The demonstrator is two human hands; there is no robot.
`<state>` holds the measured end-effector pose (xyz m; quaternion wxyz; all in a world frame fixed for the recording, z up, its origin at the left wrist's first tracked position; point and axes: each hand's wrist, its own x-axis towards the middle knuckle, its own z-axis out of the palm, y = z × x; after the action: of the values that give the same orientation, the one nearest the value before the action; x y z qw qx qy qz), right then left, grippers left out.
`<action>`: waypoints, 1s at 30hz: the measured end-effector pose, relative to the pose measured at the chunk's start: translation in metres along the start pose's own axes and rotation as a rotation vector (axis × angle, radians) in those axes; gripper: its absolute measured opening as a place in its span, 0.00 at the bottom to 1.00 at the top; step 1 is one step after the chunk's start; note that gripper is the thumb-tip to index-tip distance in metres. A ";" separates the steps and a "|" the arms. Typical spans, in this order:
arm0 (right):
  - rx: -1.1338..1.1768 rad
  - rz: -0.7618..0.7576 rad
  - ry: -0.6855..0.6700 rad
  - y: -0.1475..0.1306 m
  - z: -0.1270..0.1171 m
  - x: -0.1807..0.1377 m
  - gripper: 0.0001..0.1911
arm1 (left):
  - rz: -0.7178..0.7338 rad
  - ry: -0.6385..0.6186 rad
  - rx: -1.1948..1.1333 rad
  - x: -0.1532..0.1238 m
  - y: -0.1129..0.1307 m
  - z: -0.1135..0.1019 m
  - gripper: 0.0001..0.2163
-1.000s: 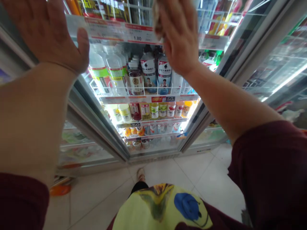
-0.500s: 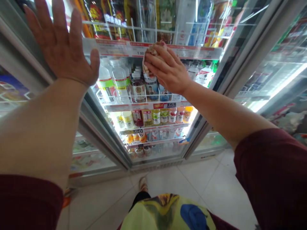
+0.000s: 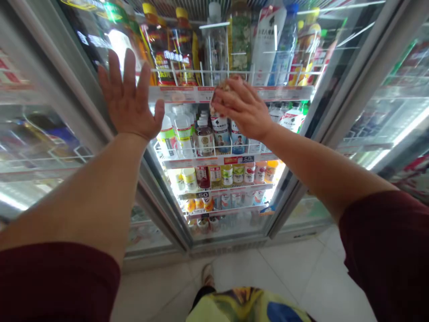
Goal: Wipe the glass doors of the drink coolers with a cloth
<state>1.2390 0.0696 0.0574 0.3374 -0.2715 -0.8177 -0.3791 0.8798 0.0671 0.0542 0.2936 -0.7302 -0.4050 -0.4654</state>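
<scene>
A crumpled, brownish patterned cloth [image 3: 224,86] is pressed against the glass door [image 3: 231,235] of a drinks cooler under my right hand [image 3: 248,109]. The fingers of that hand bend over the cloth and partly cover it. My left hand [image 3: 132,100] lies flat with fingers spread at the left side of the same door, near its metal frame [image 3: 142,167], and holds nothing. Behind the glass, drink bottles [image 3: 221,134] stand in rows on wire-fronted shelves.
Price strips [image 3: 187,95] run along the shelf fronts inside. Another cooler door [image 3: 372,120] adjoins on the right, and more glass-fronted shelving [image 3: 43,134] is on the left. Below are pale floor tiles [image 3: 278,273], my shoe [image 3: 208,273] and a yellow patterned apron [image 3: 248,308].
The view has tilted up and shifted left, so more of the upper bottles show. My right hand stays on the cloth at nearly the same height on the glass; my left remains spread.
</scene>
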 end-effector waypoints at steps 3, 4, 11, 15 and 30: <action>-0.018 0.203 0.333 0.022 -0.005 0.018 0.29 | 0.001 0.002 -0.025 -0.002 0.007 -0.003 0.43; -0.022 0.247 0.397 0.023 -0.006 0.020 0.30 | -0.002 0.001 -0.015 -0.001 0.006 -0.002 0.44; -0.031 0.034 0.009 -0.007 0.003 0.015 0.31 | -0.019 0.016 0.002 0.003 -0.005 0.004 0.43; -0.027 0.263 0.447 0.016 0.003 0.040 0.31 | 0.000 0.013 0.027 0.001 -0.002 0.003 0.41; -0.020 0.230 0.329 0.005 -0.009 0.034 0.28 | -0.101 -0.013 -0.055 0.002 0.007 -0.002 0.45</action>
<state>1.2244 0.0712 0.0897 0.5050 -0.3008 -0.7112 -0.3855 0.8857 0.0630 0.0567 0.2469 -0.7197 -0.4303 -0.4857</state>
